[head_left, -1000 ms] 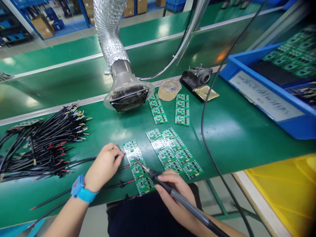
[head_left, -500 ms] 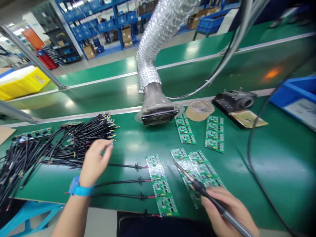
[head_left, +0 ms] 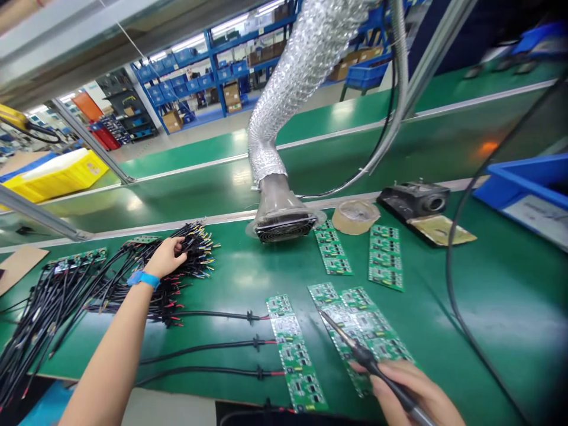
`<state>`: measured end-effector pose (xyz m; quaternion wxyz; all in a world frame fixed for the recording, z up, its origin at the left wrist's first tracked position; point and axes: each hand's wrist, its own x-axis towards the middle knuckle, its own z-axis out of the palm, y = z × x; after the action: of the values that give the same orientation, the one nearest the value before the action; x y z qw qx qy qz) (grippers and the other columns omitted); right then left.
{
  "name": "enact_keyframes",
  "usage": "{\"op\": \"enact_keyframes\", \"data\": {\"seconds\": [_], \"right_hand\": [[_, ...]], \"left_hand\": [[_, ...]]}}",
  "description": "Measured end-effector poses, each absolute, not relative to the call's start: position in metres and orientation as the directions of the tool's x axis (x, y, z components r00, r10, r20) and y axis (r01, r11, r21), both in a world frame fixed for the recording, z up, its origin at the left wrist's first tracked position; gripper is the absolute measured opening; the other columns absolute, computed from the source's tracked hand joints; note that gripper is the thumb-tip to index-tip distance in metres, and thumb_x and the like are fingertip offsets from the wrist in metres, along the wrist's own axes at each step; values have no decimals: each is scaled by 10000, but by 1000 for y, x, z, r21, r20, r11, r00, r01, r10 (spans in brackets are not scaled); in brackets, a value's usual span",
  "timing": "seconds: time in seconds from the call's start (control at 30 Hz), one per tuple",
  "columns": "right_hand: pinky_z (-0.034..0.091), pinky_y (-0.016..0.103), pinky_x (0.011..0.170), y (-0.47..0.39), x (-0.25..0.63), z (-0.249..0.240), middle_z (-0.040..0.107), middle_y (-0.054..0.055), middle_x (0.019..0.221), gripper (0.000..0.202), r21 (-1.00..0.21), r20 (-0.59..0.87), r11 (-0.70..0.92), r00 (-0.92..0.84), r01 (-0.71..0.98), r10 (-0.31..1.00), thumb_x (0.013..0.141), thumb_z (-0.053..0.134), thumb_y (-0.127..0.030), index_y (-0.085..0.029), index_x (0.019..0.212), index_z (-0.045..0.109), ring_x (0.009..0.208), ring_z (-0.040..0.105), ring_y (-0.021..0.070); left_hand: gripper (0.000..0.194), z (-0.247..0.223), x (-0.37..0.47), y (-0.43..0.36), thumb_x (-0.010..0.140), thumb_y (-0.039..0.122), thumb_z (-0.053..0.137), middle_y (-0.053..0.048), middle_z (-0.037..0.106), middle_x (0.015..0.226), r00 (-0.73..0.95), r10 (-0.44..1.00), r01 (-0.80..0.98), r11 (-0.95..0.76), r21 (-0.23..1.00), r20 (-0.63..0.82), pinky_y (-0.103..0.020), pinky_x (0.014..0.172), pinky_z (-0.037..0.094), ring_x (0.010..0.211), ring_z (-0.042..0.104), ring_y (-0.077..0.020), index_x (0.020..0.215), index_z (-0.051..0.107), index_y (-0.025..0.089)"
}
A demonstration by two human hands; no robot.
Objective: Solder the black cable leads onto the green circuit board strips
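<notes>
My right hand [head_left: 412, 387] grips a soldering iron [head_left: 370, 361] by its dark handle. The iron's metal tip points up and left, over the paired green circuit boards [head_left: 373, 319]; I cannot tell whether it touches them. Thumb and fingers apart, my left hand [head_left: 168, 255] reaches onto a pile of black cables [head_left: 193, 251] with stripped coloured ends; no cable is plainly held. Between the hands lies another circuit board strip [head_left: 295, 355]. Several black cables with red wire ends run into its left edge.
A fume extractor nozzle [head_left: 286, 228] hangs over the bench's middle. Behind the boards are a roll of tape [head_left: 355, 216] and a dark holder [head_left: 415, 200] with a yellowish pad. A blue bin [head_left: 528, 189] stands at right, near a hanging black cord [head_left: 450, 266].
My left hand has moved forward, away from me, onto the cable pile. My right hand still holds the soldering iron in nearly the same place. The camera view has tilted up slightly.
</notes>
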<state>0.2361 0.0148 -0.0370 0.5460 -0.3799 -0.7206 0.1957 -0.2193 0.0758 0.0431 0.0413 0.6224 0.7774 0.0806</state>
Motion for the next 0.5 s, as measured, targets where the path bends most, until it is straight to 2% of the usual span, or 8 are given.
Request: {"op": "enact_keyframes", "data": {"seconds": [0.27,0.4,0.5], "right_hand": [[549,265,476,11,238,-31,659,28,625,74,-683,675,654,-64,324,736,775,587,-190,-218,839,564,556,656,179],[558,289,516,8,248,-36,676,43,648,108,-705,657,646,-77,293,750,766,573,-141,-209,850,560,592,668,195],[551,296,519,6,254,-37,676,44,658,155,-725,650,633,-33,272,759,747,572,-107,-206,866,559,599,666,198]], "left_hand": [[282,40,-228,73,842,352,538,-56,609,969,-217,976,969,213,128,21,-404,830,464,905,582,-181,1028,558,140],[239,46,-230,73,788,313,542,-66,622,881,-223,974,969,215,117,52,-365,800,478,843,597,-196,936,576,129],[290,61,-224,72,768,281,450,-103,621,851,-233,965,968,219,123,121,-372,764,492,803,609,-234,975,544,101]]}}
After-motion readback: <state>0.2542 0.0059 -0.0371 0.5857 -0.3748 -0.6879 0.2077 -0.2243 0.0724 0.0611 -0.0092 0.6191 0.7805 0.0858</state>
